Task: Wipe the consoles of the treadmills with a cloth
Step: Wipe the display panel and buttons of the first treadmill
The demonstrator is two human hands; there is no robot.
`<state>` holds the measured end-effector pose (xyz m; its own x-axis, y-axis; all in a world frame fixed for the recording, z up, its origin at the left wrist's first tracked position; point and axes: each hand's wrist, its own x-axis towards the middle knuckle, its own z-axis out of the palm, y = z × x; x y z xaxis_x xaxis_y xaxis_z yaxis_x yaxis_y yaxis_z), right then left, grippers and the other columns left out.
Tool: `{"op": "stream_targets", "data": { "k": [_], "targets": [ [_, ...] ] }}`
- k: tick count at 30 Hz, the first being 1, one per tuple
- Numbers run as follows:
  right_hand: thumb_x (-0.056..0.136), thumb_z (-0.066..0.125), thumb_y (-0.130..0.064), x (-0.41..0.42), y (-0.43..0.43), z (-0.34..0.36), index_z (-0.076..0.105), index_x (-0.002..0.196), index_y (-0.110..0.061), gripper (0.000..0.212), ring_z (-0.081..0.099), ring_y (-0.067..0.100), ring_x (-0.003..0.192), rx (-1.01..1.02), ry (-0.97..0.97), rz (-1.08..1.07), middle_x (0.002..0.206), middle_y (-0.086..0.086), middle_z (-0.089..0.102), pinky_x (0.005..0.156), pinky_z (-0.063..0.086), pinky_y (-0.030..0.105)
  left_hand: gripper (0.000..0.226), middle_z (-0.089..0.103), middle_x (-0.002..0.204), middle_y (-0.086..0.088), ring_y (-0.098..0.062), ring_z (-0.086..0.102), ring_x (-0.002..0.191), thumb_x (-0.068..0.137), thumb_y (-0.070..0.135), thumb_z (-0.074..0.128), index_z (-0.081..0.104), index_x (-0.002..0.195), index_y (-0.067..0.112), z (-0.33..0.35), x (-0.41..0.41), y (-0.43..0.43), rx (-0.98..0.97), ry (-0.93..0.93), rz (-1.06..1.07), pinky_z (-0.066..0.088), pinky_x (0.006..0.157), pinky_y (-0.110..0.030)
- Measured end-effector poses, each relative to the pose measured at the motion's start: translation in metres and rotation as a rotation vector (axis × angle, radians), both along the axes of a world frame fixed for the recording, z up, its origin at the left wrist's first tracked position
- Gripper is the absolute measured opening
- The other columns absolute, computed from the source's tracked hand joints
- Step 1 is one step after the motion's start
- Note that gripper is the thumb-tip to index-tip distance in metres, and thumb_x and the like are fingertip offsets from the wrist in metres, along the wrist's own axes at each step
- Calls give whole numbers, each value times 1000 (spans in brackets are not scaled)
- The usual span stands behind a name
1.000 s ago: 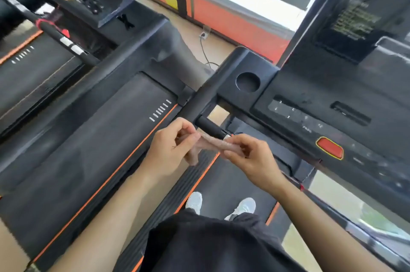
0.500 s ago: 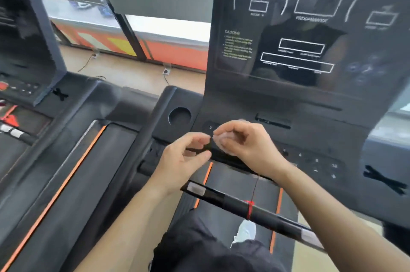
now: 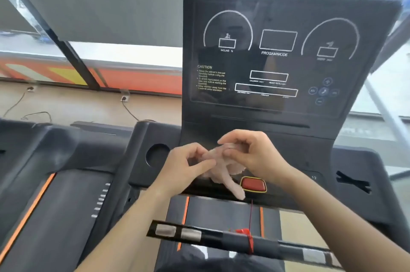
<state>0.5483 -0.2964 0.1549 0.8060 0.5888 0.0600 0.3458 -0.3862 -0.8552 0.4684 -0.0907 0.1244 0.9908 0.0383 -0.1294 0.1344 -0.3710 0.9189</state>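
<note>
Head view: the left hand (image 3: pixel 186 165) pinches the left end of a pale cloth (image 3: pixel 221 169) with curled fingers. The cloth bunches between both hands, one tail hanging just left of a red button (image 3: pixel 254 184). The right hand (image 3: pixel 255 156) pinches its right end, in front of the console (image 3: pixel 277 61).

— The cloth (image 3: pixel 221 171)?
— Pale pink, crumpled; pinched between left hand (image 3: pixel 184 167) and right hand (image 3: pixel 255 156); one end hangs down before the button panel.
— The console (image 3: pixel 288 112)?
— Black, upright; white dial outlines, "CAUTION" text; displays dark.
</note>
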Motion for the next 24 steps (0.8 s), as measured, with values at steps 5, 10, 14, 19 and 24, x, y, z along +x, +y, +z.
{"op": "stream_targets", "data": {
  "k": [5, 10, 14, 19, 24],
  "targets": [
    [87, 68, 7, 17, 8, -1, 78, 86, -19, 28, 66, 6, 86, -59, -92, -36, 93, -11, 71, 72, 47, 12, 8, 71, 86, 22, -1, 66, 86, 90, 32, 76, 70, 91, 37, 2, 34, 47, 213, -8, -56, 58, 80, -26],
    [91, 62, 9, 53, 24, 11, 79, 83, -12, 28, 61, 0, 82, -122, -274, -110, 93, -5, 68, 72, 41, 6, 10, 76, 87, 15, -7, 69, 87, 88, 21, 78, 76, 89, 31, 18, 82, 79, 226, -173, -5, 58, 84, -34],
    [92, 56, 8, 91, 43, 21, 79, 100, -16, 34, 62, 13, 89, -158, -453, -198, 97, -5, 64, 79, 46, 20, 19, 74, 82, 15, -7, 68, 83, 88, 20, 77, 73, 83, 38, 22, 124, 88, 208, -291, 151, 56, 83, -34],
    [78, 55, 8, 117, 75, 18, 75, 113, -19, 48, 50, 21, 96, -274, -649, -372, 103, -6, 60, 83, 46, 34, 12, 68, 98, 7, -14, 66, 92, 89, 20, 74, 71, 87, 31, 9, 161, 86, 134, -380, 324, 56, 84, -39],
    [72, 65, -6, 117, 100, -28, 58, 131, -15, 60, 34, 32, 122, -631, -790, -496, 147, 7, 39, 99, 37, 48, 14, 67, 93, 13, -3, 63, 89, 93, 26, 70, 63, 86, 34, -16, 171, 79, 60, -307, 441, 54, 77, -33]
  ]
}}
